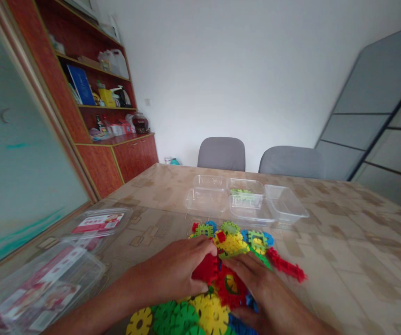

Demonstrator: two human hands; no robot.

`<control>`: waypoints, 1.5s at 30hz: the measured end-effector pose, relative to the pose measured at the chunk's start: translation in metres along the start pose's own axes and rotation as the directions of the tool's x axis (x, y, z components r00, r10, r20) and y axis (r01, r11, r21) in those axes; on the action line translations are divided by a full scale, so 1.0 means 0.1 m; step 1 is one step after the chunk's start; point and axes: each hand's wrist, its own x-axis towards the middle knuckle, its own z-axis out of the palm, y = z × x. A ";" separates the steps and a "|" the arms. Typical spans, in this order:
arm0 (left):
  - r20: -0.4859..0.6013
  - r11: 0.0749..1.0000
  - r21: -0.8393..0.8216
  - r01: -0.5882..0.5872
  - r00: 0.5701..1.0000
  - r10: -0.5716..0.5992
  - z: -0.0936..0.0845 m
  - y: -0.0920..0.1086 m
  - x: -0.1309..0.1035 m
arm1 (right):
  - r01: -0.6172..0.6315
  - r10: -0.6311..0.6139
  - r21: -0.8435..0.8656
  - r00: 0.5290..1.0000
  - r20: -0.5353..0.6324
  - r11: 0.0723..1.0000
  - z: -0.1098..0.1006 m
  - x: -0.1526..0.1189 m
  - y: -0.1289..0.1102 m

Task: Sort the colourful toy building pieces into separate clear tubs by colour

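Near the table's front, a pile of plastic interlocking building pieces lies between my hands, with yellow notched discs (216, 314) and green notched discs (179, 316) toward me. My left hand (182, 265) is closed on flat red building pieces (205, 270), thumb and fingers on either side. From the right, my right hand (259, 279) curls around a red building piece with an opening (233, 288). A light green piece (235, 254) touches its fingertips. Beyond the hands are more pieces, among them a green square frame (257, 238). A red notched strip (287, 266) lies at the right.
Clear plastic containers stand at the back: one at the left (207, 200), one holding green pieces (245, 187) and one tilted at the right (286, 202). Clear plastic lids with labels (48, 288) lie at the left. Two grey chairs (221, 153) stand behind the table.
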 end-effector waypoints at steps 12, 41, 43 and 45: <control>-0.182 0.991 -0.128 -0.049 0.983 0.025 0.44 0.07 0.15 | -0.215 0.216 0.127 0.976 0.008 0.968 0.02 -0.03 0.13; -0.135 0.876 -0.481 -0.033 0.990 -0.036 0.52 0.03 0.16 | -0.271 0.240 0.359 0.962 0.129 0.893 -0.18 -0.07 0.18; -0.123 0.828 -0.556 -0.065 0.992 -0.005 0.48 0.04 0.16 | -0.268 0.234 0.351 0.962 0.138 0.897 -0.20 -0.07 0.18; -0.102 0.795 -0.601 -0.078 0.995 0.020 0.46 0.04 0.15 | -0.254 0.220 0.338 0.966 0.134 0.906 -0.19 -0.08 0.20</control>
